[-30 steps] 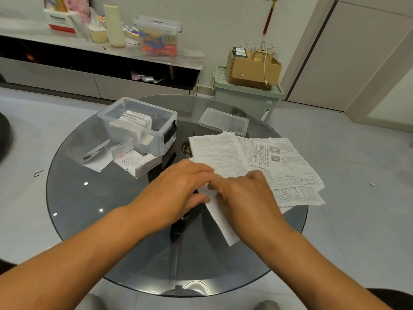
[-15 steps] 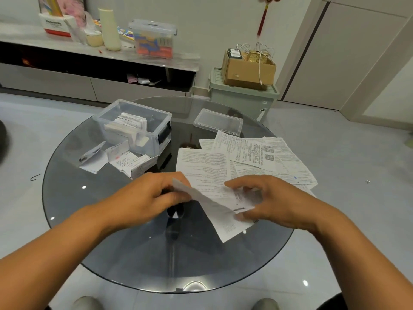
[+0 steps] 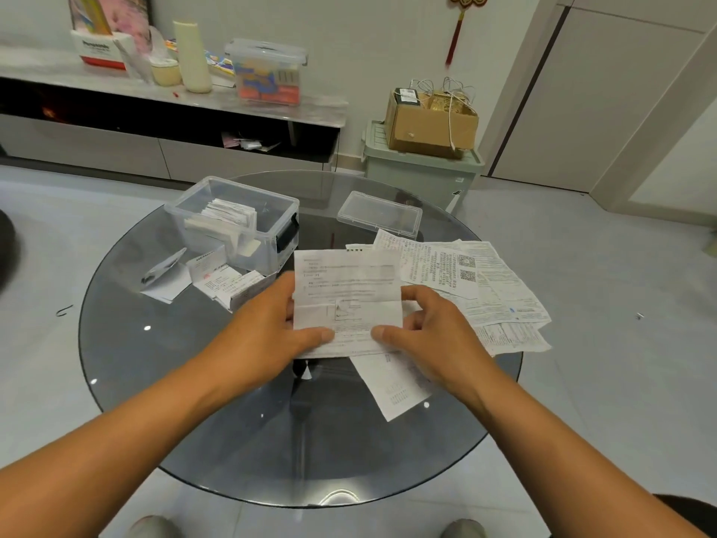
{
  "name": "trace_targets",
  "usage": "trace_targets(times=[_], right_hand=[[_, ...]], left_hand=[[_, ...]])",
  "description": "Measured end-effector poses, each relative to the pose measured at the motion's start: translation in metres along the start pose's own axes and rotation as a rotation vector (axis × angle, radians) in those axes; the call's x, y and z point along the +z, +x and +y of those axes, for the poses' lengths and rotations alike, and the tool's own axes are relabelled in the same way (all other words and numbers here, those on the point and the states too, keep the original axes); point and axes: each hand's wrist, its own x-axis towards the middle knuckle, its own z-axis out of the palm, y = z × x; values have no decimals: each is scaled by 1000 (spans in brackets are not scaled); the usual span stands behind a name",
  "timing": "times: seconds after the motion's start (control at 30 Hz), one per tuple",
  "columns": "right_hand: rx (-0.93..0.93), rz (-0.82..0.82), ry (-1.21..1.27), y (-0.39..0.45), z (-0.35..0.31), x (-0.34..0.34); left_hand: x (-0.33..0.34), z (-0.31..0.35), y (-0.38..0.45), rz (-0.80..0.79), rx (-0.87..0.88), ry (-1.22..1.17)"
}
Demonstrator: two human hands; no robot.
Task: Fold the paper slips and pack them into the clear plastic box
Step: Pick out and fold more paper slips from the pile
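Note:
I hold a white printed paper slip [image 3: 346,293] up over the middle of the round glass table [image 3: 155,363]. My left hand [image 3: 267,335] pinches its lower left edge, thumb on top. At its lower right edge my right hand [image 3: 430,335] pinches it the same way. The clear plastic box [image 3: 236,223] stands open at the back left with several folded slips upright inside. A spread of unfolded slips [image 3: 485,289] lies to the right, and another long slip [image 3: 392,382] lies under my right hand.
The box's clear lid [image 3: 379,214] lies at the back of the table. Folded papers and a small carton [image 3: 217,279] lie left of the box. Beyond the table stand a green bin with a cardboard box [image 3: 428,126] and a low cabinet shelf [image 3: 174,95].
Both hands lifted one slip off the pile and turned it to face me, held flat by its lower corners. The long slip dropped back to the table.

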Motion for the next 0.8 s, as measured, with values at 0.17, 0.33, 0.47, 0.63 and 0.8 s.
trace_targets(times=[0.17,0.33,0.47,0.63,0.8], right_hand=[[11,78,-196,2,-1,8],[-42,174,-316,-2,-1,9],[1,85,-163,-2,-6,4],[-67,64,3,-2,-8,4],[-213,-18,138,-9,-14,8]], left_hand=[[0,3,-4,171,15,369],[-12,-5,-2,-26,295,864],[-9,-11,-7,-194,255,960],[-13,-2,-8,-205,292,990],[-14,-5,-5,-240,272,896]])
